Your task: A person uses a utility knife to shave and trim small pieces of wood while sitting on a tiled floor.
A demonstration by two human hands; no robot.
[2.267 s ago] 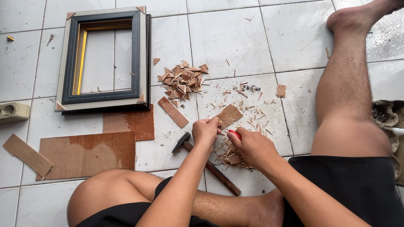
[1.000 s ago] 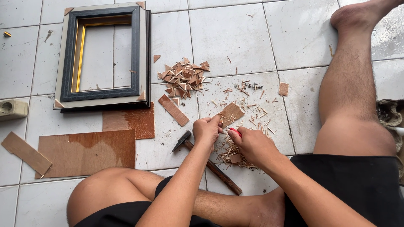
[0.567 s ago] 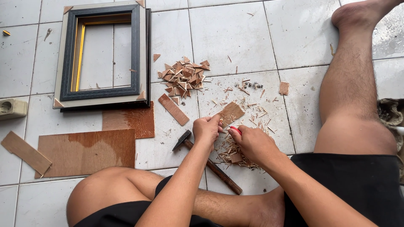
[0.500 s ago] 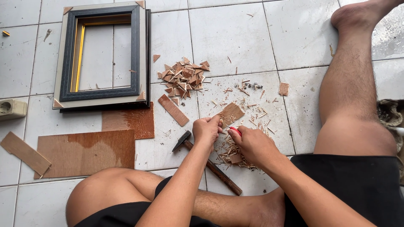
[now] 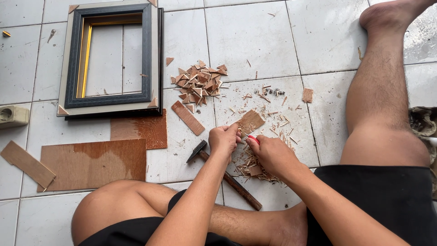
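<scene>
Person seated on a white tiled floor, legs folded, viewed from above.

Left hand: fingers curled shut, pinching the near edge of a small plywood piece. The piece sits tilted, just far of both hands, over the tile.

Right hand: closed around a small red-handled tool; only the red end shows between the fingers, tip meeting the plywood piece. Blade kind cannot be told.

Under and near the right hand: loose heap of wood shavings. More splinters scattered far-right of the hands.

Hammer: lying on the floor, dark head just left of the left hand, wooden handle running near and right under the left forearm. Not held.

Far of the hands: pile of small cut triangles. A narrow plywood strip lies between that pile and the hammer head.

Far left: dark picture frame with a gold inner edge, flat on the tile. Near of it, two brown plywood sheets, the larger near left, and a separate strip at the left edge.
</scene>
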